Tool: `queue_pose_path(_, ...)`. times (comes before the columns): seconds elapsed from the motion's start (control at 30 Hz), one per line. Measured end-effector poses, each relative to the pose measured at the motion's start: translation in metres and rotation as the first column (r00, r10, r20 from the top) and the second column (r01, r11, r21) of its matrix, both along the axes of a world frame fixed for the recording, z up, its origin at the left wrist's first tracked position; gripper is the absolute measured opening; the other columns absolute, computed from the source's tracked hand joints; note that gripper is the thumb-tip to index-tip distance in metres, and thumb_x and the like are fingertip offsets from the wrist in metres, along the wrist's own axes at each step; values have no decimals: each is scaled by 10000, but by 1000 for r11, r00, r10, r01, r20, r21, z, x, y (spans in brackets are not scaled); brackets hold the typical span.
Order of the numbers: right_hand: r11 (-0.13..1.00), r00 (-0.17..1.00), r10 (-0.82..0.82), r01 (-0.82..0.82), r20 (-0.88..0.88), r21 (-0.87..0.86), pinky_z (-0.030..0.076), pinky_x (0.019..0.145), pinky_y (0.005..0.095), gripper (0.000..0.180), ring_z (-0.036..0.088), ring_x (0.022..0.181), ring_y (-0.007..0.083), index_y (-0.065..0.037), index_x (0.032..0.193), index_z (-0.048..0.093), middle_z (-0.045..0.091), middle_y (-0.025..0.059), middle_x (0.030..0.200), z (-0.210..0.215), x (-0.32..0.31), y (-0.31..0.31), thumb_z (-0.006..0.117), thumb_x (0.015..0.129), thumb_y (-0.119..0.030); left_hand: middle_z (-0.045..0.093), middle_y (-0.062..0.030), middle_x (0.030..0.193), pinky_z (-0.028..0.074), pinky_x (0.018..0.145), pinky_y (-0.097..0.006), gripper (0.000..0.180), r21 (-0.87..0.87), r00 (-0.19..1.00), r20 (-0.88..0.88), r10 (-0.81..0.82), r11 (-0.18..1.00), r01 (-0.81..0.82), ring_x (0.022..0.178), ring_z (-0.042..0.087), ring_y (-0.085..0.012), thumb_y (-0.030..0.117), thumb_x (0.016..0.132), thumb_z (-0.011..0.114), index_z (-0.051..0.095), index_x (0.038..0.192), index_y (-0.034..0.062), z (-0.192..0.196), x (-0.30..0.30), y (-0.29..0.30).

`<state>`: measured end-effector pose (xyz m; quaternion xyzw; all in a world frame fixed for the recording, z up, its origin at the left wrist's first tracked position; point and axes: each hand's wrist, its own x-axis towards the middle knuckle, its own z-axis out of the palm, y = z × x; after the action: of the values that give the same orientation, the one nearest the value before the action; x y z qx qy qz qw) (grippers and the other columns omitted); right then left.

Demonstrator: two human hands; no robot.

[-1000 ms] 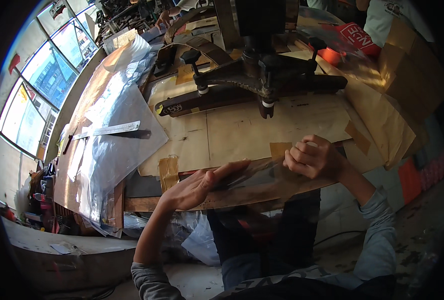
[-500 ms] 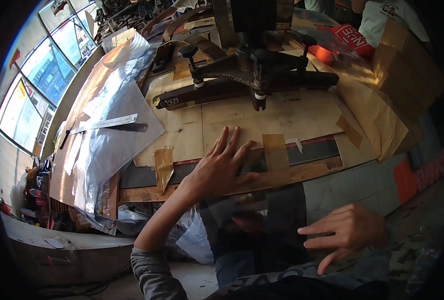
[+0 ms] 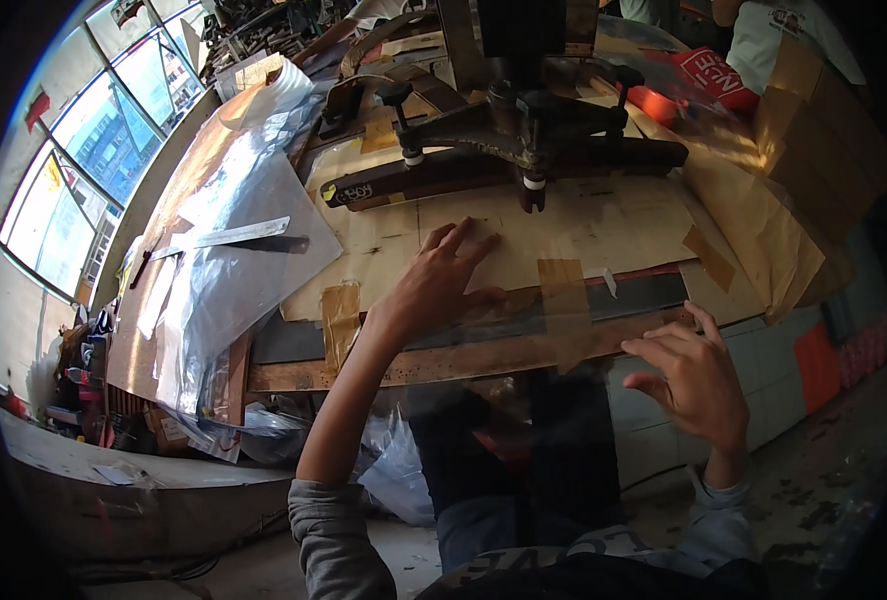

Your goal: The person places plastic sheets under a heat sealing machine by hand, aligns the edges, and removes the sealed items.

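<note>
1. Spreading its fingers over the pale board (image 3: 604, 218), the left hand (image 3: 439, 280) lies palm down, the thumb pointing toward the middle strip of brown tape (image 3: 564, 295); how hard it presses, I cannot tell.

2. The right hand (image 3: 699, 375) is at the near edge of the desk (image 3: 434, 366), toward its right end, with fingers parted and slightly bent and the thumb held away from them. Nothing shows between them; whether the fingertips touch the wooden edge, I cannot tell.

3. The pale board lies flat across the middle of the desk, its near side just behind a dark grey strip (image 3: 639, 302) that runs along the desk's near edge.

4. The middle tape crosses that strip; a left tape (image 3: 341, 318) lies beside the left forearm, and a right tape (image 3: 709, 258) is at the board's right end. A small white scrap (image 3: 611, 285) is just right of the middle tape.

5. Over the board's far side stands a black metal frame (image 3: 509, 130) with a long dark bar (image 3: 404, 183).

6. Toward the desk's left edge, a steel ruler (image 3: 234, 235) rests on clear plastic sheeting (image 3: 209, 310); toward its right edge lies creased brown paper (image 3: 749, 215).
</note>
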<state>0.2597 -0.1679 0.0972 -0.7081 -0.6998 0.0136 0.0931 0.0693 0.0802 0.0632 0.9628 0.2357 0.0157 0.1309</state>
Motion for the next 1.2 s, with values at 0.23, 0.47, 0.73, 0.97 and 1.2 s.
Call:
queue_pose_path(0.23, 946, 908, -159, 252, -387, 205, 367, 974, 496, 485, 605, 1018, 302, -58, 1087, 639, 593, 182, 1169, -10, 26, 55, 519, 878, -479, 115, -263, 1505, 141, 1129, -494, 841, 37, 994, 96, -55, 998, 52, 1408, 69, -394, 650, 857, 436, 251, 1455, 88, -24, 17, -14)
queue_pose_path(0.47, 975, 983, -171, 158, 72, 158, 295, 1029, 562, 779, 352, 1321, 352, -105, 1364, 429, 392, 237, 1389, -57, 13, 67, 363, 840, -677, 69, -225, 1525, 72, 1140, -479, 825, -3, 999, 3, 37, 999, -37, 1420, 15, -355, 625, 867, 455, 186, 1479, 143, -15, 17, -2)
queue_pose_path(0.73, 980, 978, -177, 166, 106, 107, 289, 1034, 590, 797, 381, 1298, 386, -143, 1353, 456, 414, 247, 1372, -53, 7, 70, 272, 838, -723, 43, -222, 1527, 144, 1097, -585, 935, -21, 983, -175, 49, 998, -53, 1397, 15, -431, 670, 790, 539, 146, 1483, 182, 0, 18, 0)
queue_pose_path(0.97, 974, 976, -193, 178, 100, 142, 312, 1023, 577, 777, 395, 1287, 390, -144, 1328, 483, 426, 243, 1365, -55, 7, 74, 259, 852, -716, 60, -260, 1510, 243, 1078, -552, 999, 0, 962, -271, 34, 999, -35, 1361, 63, -491, 713, 745, 560, 120, 1486, 208, 3, 23, 8)
queue_pose_path(1.2, 979, 978, -188, 179, 91, 100, 328, 1001, 595, 764, 386, 1293, 389, -159, 1331, 474, 413, 238, 1378, -55, 9, 76, 280, 847, -718, 57, -299, 1494, 248, 1086, -522, 1003, -24, 975, -220, 29, 999, -35, 1345, 43, -519, 711, 722, 593, 153, 1482, 225, -2, 25, 14)
